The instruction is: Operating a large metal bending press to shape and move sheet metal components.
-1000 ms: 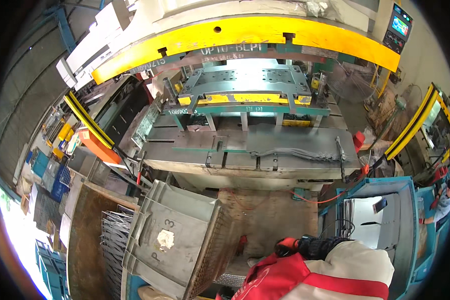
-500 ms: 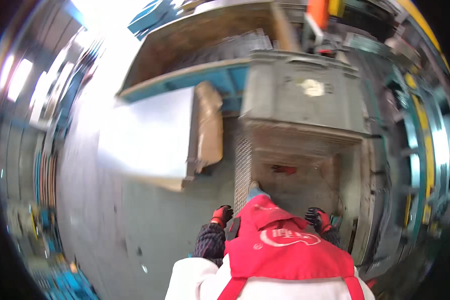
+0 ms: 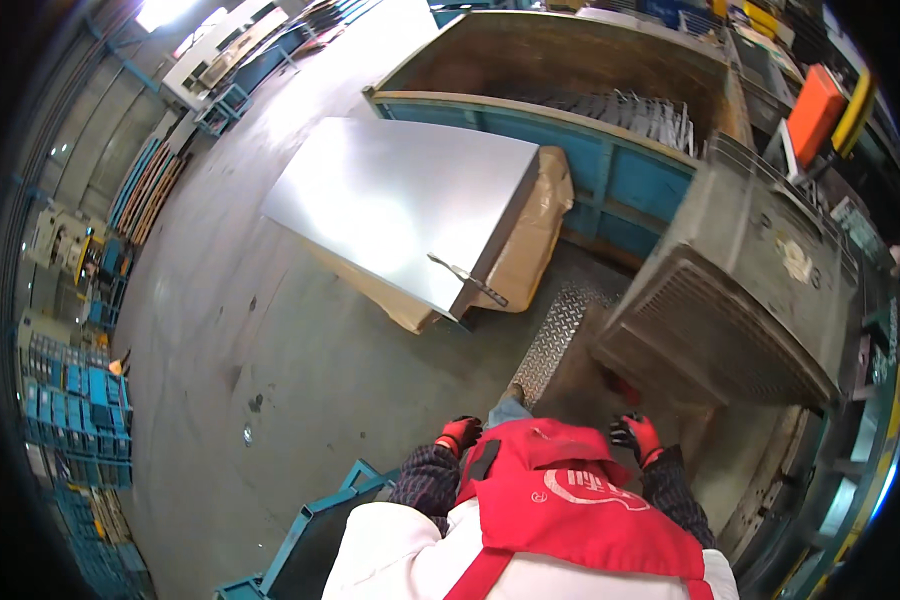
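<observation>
My left hand (image 3: 460, 433), in a red and black glove, hangs beside the red apron (image 3: 540, 450) at my waist. Its fingers are curled in, and nothing shows in them. My right hand (image 3: 637, 437), gloved alike, is on the apron's other side near the grey bin. Its dark fingertips are bent loosely and a little apart, with nothing seen in them. Ahead to the left lies a stack of shiny sheet metal (image 3: 400, 195) with brown wrapping paper (image 3: 545, 230) along its side. A slim metal tool (image 3: 468, 280) rests on the stack's near corner, out of reach of both hands.
Behind the stack stands a blue, rusty-walled container (image 3: 630, 180) with metal strips inside. A grey plastic bin (image 3: 760, 260) is tilted at the right. Tread plate (image 3: 555, 345) lies by my foot. A blue frame (image 3: 305, 520) is close at my lower left; blue racks (image 3: 75, 400) stand farther left.
My view has turned left, so the sheet stack, container and grey bin sit farther right. The tool on the stack and the blue frame have come into view. Both hands remain at my waist.
</observation>
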### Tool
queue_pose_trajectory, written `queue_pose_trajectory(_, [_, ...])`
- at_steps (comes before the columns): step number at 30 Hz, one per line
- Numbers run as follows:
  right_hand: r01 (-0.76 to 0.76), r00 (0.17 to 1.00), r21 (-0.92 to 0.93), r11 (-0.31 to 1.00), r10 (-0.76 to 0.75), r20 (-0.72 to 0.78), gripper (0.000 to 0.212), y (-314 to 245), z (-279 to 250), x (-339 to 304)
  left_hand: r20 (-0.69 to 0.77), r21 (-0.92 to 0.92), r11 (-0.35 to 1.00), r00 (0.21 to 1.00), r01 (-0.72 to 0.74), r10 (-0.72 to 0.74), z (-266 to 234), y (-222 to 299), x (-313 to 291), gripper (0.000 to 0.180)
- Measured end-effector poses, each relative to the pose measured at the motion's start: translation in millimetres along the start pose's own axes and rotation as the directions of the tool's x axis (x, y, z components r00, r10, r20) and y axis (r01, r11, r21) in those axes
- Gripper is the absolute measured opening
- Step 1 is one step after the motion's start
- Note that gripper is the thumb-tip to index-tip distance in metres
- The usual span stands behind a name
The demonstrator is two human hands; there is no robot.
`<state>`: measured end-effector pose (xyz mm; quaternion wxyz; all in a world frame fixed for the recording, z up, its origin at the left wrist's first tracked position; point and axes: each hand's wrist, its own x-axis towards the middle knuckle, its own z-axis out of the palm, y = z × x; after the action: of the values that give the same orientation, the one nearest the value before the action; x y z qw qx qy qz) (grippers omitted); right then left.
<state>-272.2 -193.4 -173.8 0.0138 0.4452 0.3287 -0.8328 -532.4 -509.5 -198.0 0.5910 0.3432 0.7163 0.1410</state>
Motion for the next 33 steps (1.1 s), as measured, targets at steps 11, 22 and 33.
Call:
queue_pose_trajectory(11, [0.45, 0.783, -0.893, -0.002, -0.479, 0.396, 0.074, -75, 270, 227, -0.238, -0.97, 0.111, 0.927, -0.215, -0.291, 29, -117, -5, 0.038])
queue_pose_trajectory(22, [-0.098, 0.889, -0.396, 0.913, 0.259, 0.377, 0.027, -69, 337, 264, -0.256, -0.933, -0.119, 0.858, -0.34, -0.444, 42, -96, -42, 0.033])
queue_pose_trajectory(33, [0.219, 0.96, -0.971, -0.094, -0.155, 0.232, 0.038, -20, 251, 219, -0.215, -0.938, -0.209, 0.936, -0.277, -0.278, -12, -101, 18, 0.043])
